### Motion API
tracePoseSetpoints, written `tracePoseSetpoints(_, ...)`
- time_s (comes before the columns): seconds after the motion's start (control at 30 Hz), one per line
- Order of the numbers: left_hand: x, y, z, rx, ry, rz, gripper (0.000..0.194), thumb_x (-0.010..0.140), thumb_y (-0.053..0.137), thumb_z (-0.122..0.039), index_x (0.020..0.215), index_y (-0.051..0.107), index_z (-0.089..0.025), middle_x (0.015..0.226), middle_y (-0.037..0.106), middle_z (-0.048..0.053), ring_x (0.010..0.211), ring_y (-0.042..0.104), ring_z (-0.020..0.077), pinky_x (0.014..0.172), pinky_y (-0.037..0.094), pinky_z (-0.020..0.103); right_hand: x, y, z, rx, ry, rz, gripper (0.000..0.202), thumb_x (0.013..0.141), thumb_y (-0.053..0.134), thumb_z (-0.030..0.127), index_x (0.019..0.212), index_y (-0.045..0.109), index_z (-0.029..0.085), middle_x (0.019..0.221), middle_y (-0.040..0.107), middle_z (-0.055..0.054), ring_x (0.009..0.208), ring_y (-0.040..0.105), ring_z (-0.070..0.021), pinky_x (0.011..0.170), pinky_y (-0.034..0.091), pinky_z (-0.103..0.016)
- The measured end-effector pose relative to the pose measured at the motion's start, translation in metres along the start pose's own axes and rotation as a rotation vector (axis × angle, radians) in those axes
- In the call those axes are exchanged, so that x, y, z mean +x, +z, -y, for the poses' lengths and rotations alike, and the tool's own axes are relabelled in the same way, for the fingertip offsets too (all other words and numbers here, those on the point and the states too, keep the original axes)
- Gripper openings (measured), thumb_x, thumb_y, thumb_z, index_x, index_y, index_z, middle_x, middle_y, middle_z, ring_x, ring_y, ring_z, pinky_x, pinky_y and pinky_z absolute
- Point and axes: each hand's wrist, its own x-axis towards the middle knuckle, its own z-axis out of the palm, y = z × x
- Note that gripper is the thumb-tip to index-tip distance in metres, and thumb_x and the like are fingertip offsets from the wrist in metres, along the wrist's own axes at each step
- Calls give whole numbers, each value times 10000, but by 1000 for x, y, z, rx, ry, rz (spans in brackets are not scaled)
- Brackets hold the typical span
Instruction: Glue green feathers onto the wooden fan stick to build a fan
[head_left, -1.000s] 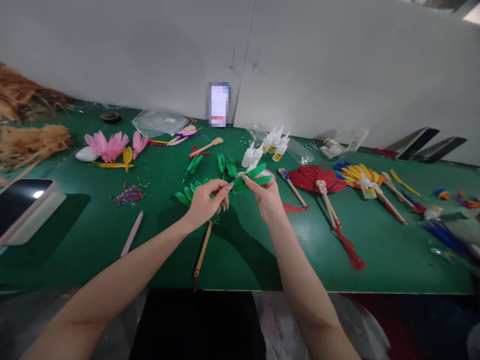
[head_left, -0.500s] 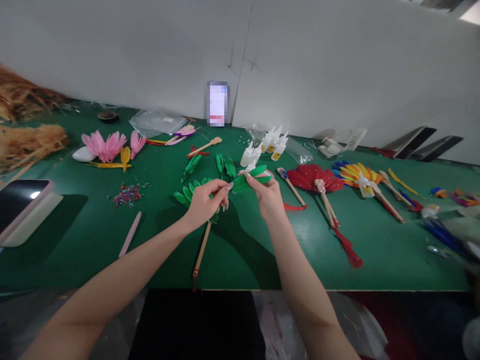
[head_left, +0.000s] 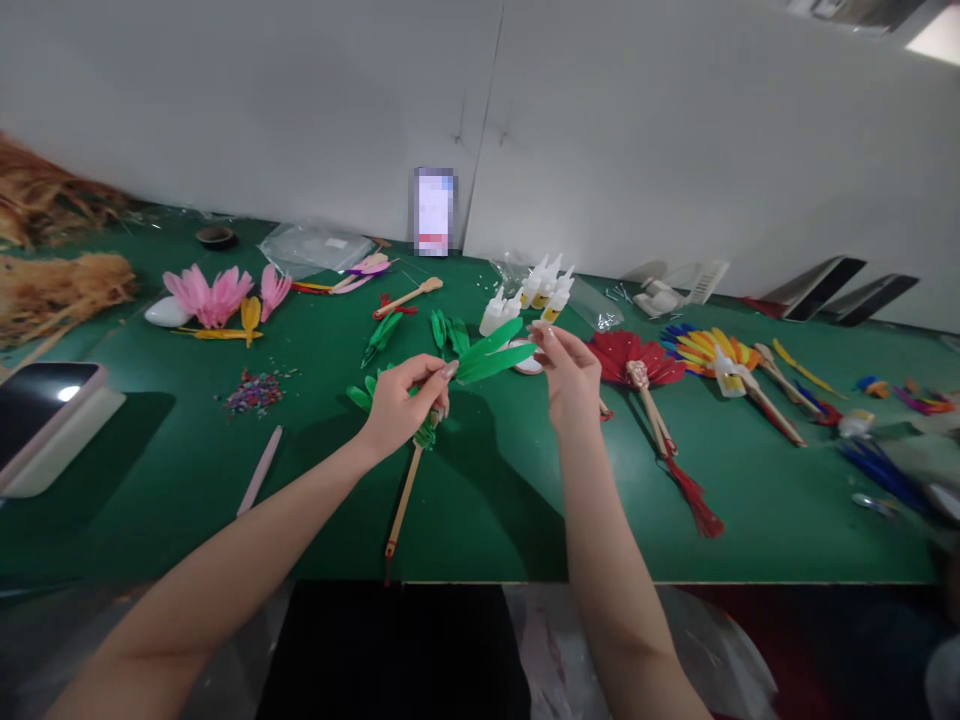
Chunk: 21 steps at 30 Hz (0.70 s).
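Note:
Two or more green feathers (head_left: 491, 358) fan out to the right from the pinched fingertips of my left hand (head_left: 409, 402). Under that hand lies a green feather fan, partly hidden, whose wooden handle (head_left: 403, 500) points toward the table's front edge. My right hand (head_left: 574, 375) is raised just right of the feather tips, thumb and fingers pinched together. Whether anything small sits between its fingertips is too small to tell. Loose green feathers (head_left: 450, 332) lie behind my left hand.
White glue bottles (head_left: 546, 285) stand behind the feathers. A red feather fan (head_left: 637, 360) and a multicoloured one (head_left: 712, 345) lie right. Pink feathers (head_left: 210, 295), coloured chips (head_left: 255, 392), a pink pen-like stick (head_left: 259, 470) and a dark-screened device (head_left: 52, 420) are left.
My right hand has moved right, off the green feathers, which now show more fully in my left hand. My left hand has hardly moved.

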Motion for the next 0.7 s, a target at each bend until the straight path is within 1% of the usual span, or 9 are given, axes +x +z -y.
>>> tracePoseSetpoints(0.07,-1,0,-3,24,29,-6,207,887,552,-307,753,611,-160,505,576,-24,466,546,82,507,468,207,-8,6,6,-94,-174,-55,144,730,701,371,827,710,264,867,719,-6,839,661,-171,761,517,-337)
tracePoseSetpoints(0.17,-2,-2,-11,50,75,-34,166,891,548,-283,823,645,-166,510,588,-31,476,560,81,521,477,207,-23,15,25,-318,-620,-136,53,799,655,274,833,691,252,870,678,-12,842,642,-173,747,528,-354)
tracePoseSetpoints(0.27,1,-7,-31,47,106,-66,224,909,517,-279,1063,653,-191,560,624,-28,507,589,95,504,484,216,-37,23,56,-581,-877,-54,172,805,640,158,923,694,270,976,669,-27,915,636,-190,805,526,-383)
tracePoseSetpoints(0.33,6,-12,-49,73,141,-88,247,913,510,-282,1099,653,-203,598,649,-16,523,596,99,487,486,214,-44,29,76,-703,-966,12,255,791,652,139,993,683,293,1040,662,-34,963,629,-212,793,533,-384)
tracePoseSetpoints(0.4,12,-18,-68,106,177,-102,201,907,520,-270,1000,681,-195,630,668,-3,545,606,100,501,505,206,-49,38,93,-726,-961,55,312,797,643,127,1060,660,295,1113,641,-48,1038,613,-232,819,537,-390)
tracePoseSetpoints(0.47,18,-24,-86,121,215,-88,167,897,533,-255,930,685,-192,667,681,4,558,614,97,508,518,194,-51,49,104,-666,-879,61,381,808,637,136,1153,607,296,1214,601,-61,1134,573,-250,859,536,-402)
tracePoseSetpoints(0.57,25,-36,-103,117,220,10,160,883,550,-240,957,688,-207,741,698,10,542,619,92,508,536,189,-51,65,111,-465,-726,74,509,839,609,165,1304,460,309,1298,554,-75,1165,563,-243,784,570,-365)
tracePoseSetpoints(0.63,29,-44,-110,93,166,112,206,874,560,-255,1036,683,-224,777,708,18,540,631,104,509,551,201,-49,71,111,-372,-653,97,470,863,583,177,1296,458,310,1203,616,-62,1065,623,-215,696,578,-317)
tracePoseSetpoints(0.7,31,-51,-115,82,95,233,257,840,607,-287,1083,678,-239,793,716,25,576,656,131,496,554,208,-48,73,109,-362,-610,118,323,864,589,179,1164,571,297,1036,680,-26,924,666,-182,658,568,-289)
